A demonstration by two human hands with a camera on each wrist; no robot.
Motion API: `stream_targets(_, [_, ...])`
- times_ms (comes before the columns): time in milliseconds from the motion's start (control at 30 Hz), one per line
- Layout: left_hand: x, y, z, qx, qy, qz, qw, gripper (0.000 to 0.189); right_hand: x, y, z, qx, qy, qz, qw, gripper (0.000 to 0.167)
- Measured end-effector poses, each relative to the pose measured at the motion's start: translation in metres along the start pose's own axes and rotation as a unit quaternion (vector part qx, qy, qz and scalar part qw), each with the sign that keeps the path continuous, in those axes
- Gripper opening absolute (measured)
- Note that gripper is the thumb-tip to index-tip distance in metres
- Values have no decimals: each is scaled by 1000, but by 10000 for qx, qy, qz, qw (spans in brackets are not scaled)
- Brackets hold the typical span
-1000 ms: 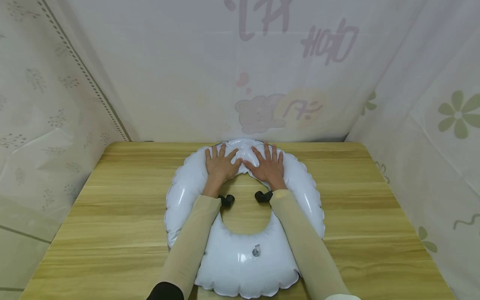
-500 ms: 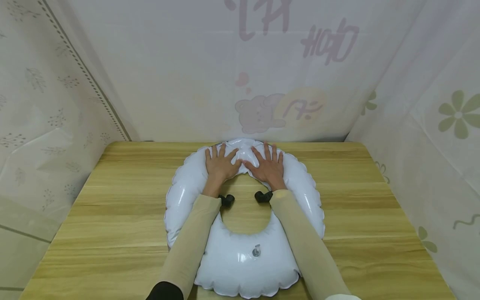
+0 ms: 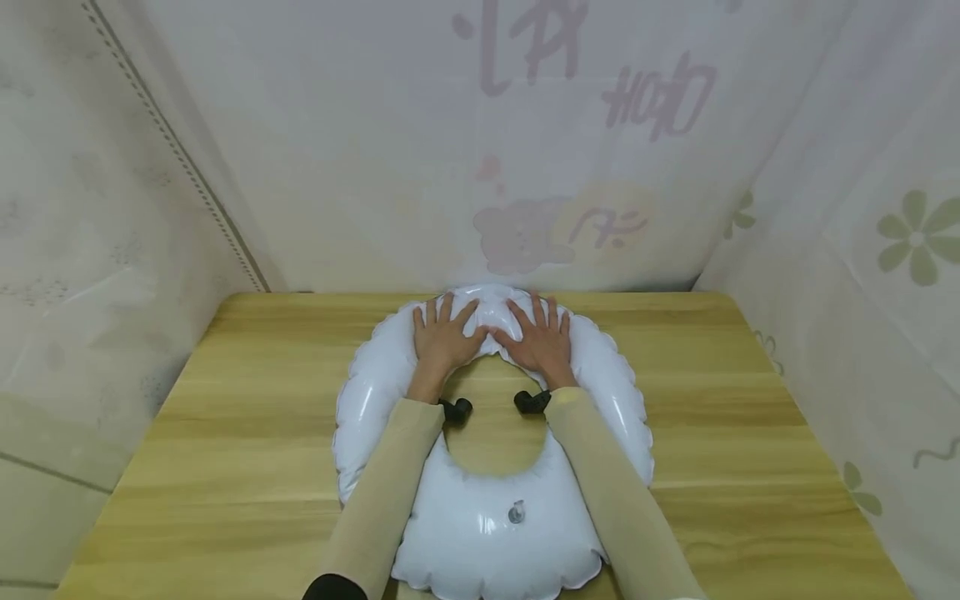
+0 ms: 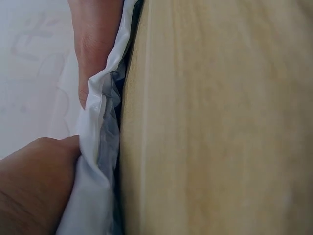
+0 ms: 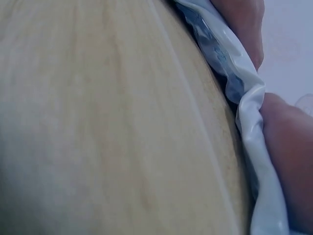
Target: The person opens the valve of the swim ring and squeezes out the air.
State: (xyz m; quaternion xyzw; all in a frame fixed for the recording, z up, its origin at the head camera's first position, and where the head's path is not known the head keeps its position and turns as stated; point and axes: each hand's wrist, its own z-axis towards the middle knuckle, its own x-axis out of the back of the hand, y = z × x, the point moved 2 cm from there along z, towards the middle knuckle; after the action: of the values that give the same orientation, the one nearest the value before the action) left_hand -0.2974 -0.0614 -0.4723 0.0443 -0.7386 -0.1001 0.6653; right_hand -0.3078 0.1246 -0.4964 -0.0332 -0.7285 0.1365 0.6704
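Note:
A white inflatable swim ring (image 3: 600,358) lies on the wooden table, plump at its sides and near part, with a clear air valve (image 3: 517,512) on the near part. My left hand (image 3: 444,337) presses flat on the far part of the ring, left of its middle, fingers spread. Beside it my right hand (image 3: 542,340) presses likewise, right of the middle. The thumbs come close together over the inner edge. In the left wrist view the ring's creased rim (image 4: 93,132) lies against the hands, and the right wrist view shows the same rim (image 5: 252,107).
The wooden table (image 3: 742,450) extends to both sides of the ring. Behind its far edge hangs a pale printed curtain (image 3: 337,167), with more patterned cloth (image 3: 862,275) at the sides. Dark wrist cameras (image 3: 532,402) show inside the ring's hole.
The head view has tilted slightly, so the whole scene sits a little lower. Both hands stay pressed on the same part of the ring.

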Motion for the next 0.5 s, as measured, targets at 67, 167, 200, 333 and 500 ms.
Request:
stream_targets(67, [-7,0,-1,-16,106,-107,9999,66,-4,5,-2,52,81,131,9999,82])
stream_targets(167, [-9,-2,2,-100,356,-282,9989,68,-3,10,2,113,229,292,9992,83])
stream_targets(200, [-9,-3,3,-138,411,-344,9985,68,-2,10,3,119,235,363,9990,83])
stream_targets(333, [-10,-8,5,-301,541,-738,9953,71,2,15,6,145,167,690,9974,87])
stream_targets(500, [-4,-20,6,-628,1062,-1771,9764,67,12,20,10,434,130,1306,9904,82])
